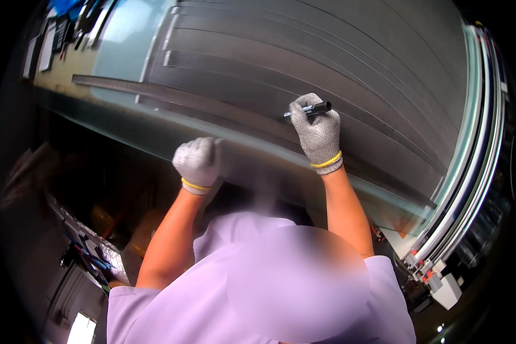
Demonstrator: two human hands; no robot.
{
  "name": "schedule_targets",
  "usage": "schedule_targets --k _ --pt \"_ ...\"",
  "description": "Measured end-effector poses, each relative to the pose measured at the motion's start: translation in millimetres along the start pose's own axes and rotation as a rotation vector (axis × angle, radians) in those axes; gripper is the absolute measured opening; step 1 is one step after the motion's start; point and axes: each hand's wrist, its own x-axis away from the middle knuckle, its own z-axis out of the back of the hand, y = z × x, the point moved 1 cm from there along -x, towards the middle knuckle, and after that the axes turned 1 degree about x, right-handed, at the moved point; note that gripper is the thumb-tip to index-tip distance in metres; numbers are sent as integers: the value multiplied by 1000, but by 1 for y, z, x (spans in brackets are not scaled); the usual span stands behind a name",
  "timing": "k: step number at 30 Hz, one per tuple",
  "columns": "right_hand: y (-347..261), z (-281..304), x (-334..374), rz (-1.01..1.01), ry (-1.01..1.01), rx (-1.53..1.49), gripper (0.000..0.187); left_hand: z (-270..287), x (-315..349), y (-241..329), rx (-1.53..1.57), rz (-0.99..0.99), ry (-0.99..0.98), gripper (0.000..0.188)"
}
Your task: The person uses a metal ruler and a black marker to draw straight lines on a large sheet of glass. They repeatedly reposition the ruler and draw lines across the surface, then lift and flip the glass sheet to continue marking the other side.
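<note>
My right hand (320,129), in a grey knit glove with a yellow cuff band, is closed around a black marker pen (325,106). The marker lies nearly level across the fingers, above a dark grey sheet (235,40) that has several long parallel lines or strips across it. A long dark metal strip (112,84) runs along the near side of the sheet, passing close to my right hand. My left hand (196,160), gloved the same way, is curled into a fist by the table's near edge. Its fingers hide whatever may be inside.
The table's pale glass-like edge (120,129) runs in front of me. Tools and dark objects (69,34) lie at the far left. Curved white and dark rails (487,137) border the right side, with a white fitting (447,292) at their near end.
</note>
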Motion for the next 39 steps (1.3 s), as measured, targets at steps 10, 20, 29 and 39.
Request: schedule_targets --k 10,20,29,39 --pt "95 176 75 -134 177 26 13 -14 10 -4 -127 21 71 11" --pt "221 382 168 -245 411 99 19 -35 21 -16 -392 306 127 39" --pt "295 525 219 -394 541 234 25 -58 64 84 -300 416 101 38" --pt "330 574 240 -418 639 135 25 -67 73 106 -222 459 -45 43"
